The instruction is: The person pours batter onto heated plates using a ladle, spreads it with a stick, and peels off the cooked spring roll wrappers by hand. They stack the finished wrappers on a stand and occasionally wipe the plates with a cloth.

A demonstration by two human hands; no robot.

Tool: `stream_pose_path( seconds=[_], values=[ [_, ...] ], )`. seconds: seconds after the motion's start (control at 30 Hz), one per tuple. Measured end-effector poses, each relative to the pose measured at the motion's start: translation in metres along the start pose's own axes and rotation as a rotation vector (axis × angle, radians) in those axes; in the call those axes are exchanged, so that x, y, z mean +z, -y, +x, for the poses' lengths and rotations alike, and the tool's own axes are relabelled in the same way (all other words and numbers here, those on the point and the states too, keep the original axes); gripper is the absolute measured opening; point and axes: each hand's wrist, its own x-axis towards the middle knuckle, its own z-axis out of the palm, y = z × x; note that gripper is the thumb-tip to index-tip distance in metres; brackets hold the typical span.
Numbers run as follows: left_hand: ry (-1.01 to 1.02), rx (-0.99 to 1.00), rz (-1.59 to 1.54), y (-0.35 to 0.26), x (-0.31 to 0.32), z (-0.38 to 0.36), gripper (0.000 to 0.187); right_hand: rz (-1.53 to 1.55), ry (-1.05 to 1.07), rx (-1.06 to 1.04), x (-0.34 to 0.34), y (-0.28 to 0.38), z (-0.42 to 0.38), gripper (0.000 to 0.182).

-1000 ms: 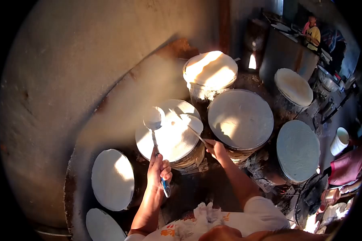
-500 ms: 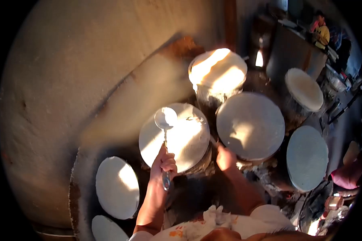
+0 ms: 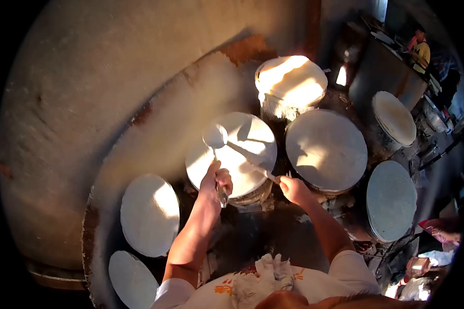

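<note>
My left hand (image 3: 216, 181) is wrapped round the handle of a metal ladle (image 3: 215, 136), its bowl over the far left part of a round white surface (image 3: 243, 183). Pinched in my right hand (image 3: 294, 189) is a long, thin flat spatula (image 3: 259, 169). It points left across the same white round, and its tip comes close to the ladle's bowl. Bright sunlight and shadows fall over this surface, which sits on a rough, dark base. Just right of it is another white round (image 3: 326, 149), near my right hand.
More white rounds stand around me: a sunlit one (image 3: 291, 80) behind, a pale one (image 3: 392, 201) at right, and a left one (image 3: 149, 216). A curved ledge (image 3: 160, 134) runs along the brown wall (image 3: 103, 77). A person in yellow (image 3: 421, 54) is far back right; another person's hand (image 3: 446, 229) shows at right.
The spatula has swung in over the white round, with my right hand raised a little beside it. The ladle stays over the same surface. The whole view has shifted slightly.
</note>
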Motion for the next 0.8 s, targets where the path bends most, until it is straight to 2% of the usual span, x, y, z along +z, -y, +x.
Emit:
stream_pose_path(
  seconds=[0.03,0.07,0.1,0.13,0.17,0.23,0.3,0.33,0.37,0.4,0.43,0.47,0.53,0.57,0.63,0.7,0.73,0.77,0.8],
  values=[
    [-0.013,-0.002,0.0,0.002,-0.001,-0.001,0.017,0.002,-0.036,0.046,0.008,-0.011,-0.015,0.019],
    [-0.017,-0.004,-0.016,0.001,-0.003,0.001,0.017,0.127,-0.182,0.129,0.018,-0.012,-0.03,0.021],
    [-0.023,-0.006,-0.031,0.002,-0.012,-0.002,0.017,0.105,-0.196,0.282,0.037,-0.03,-0.047,0.024],
    [-0.028,0.032,0.011,0.004,-0.025,0.002,0.014,0.202,-0.274,0.225,0.063,-0.026,-0.068,0.023],
    [-0.04,0.113,0.155,0.016,-0.033,0.0,0.033,0.298,-0.366,0.156,0.088,-0.012,-0.075,0.023],
    [-0.158,0.159,0.091,0.051,-0.062,0.01,0.033,0.543,0.039,0.545,0.114,0.017,-0.074,0.018],
    [-0.21,0.315,0.127,0.099,-0.074,0.011,0.036,0.472,-0.063,0.289,0.112,0.041,-0.064,0.016],
    [-0.083,0.197,-0.067,0.103,-0.082,0.011,0.038,0.433,-0.121,0.14,0.102,0.048,-0.05,0.016],
    [0.053,0.076,-0.258,0.105,-0.083,0.015,0.04,0.367,-0.017,0.147,0.083,0.055,-0.045,0.02],
    [0.193,-0.146,-0.484,0.1,-0.07,0.001,0.042,0.224,-0.059,0.049,0.064,0.067,-0.037,0.025],
    [0.459,-0.218,-0.607,0.095,-0.074,0.003,0.038,0.087,-0.089,-0.04,0.052,0.075,-0.034,0.031],
    [0.455,-0.202,-0.656,0.098,-0.061,-0.006,0.037,-0.018,-0.052,-0.079,0.044,0.07,-0.028,0.036],
    [0.352,-0.117,-0.67,0.106,-0.02,-0.061,0.036,0.184,-0.165,-0.045,0.01,0.074,-0.012,0.028],
    [0.523,-0.137,-0.849,0.111,-0.016,-0.087,0.039,0.285,-0.224,-0.037,-0.007,0.075,-0.002,0.025],
    [0.714,-0.062,-0.735,0.125,-0.016,-0.117,0.043,0.26,-0.212,0.0,0.012,0.004,0.027,0.023],
    [0.666,0.168,-0.47,0.136,-0.01,-0.116,0.046,0.298,0.22,0.086,0.013,-0.01,0.029,0.023],
    [0.666,0.239,-0.442,0.134,-0.016,-0.106,0.046,0.213,0.252,-0.106,0.026,-0.011,0.021,0.029],
    [0.718,0.214,-0.434,0.13,-0.014,-0.109,0.045,0.26,0.337,-0.117,0.028,0.007,0.01,0.025],
    [0.71,0.228,-0.589,0.129,-0.01,-0.119,0.044,0.248,0.335,-0.159,0.022,0.019,0.003,0.026]
  ],
)
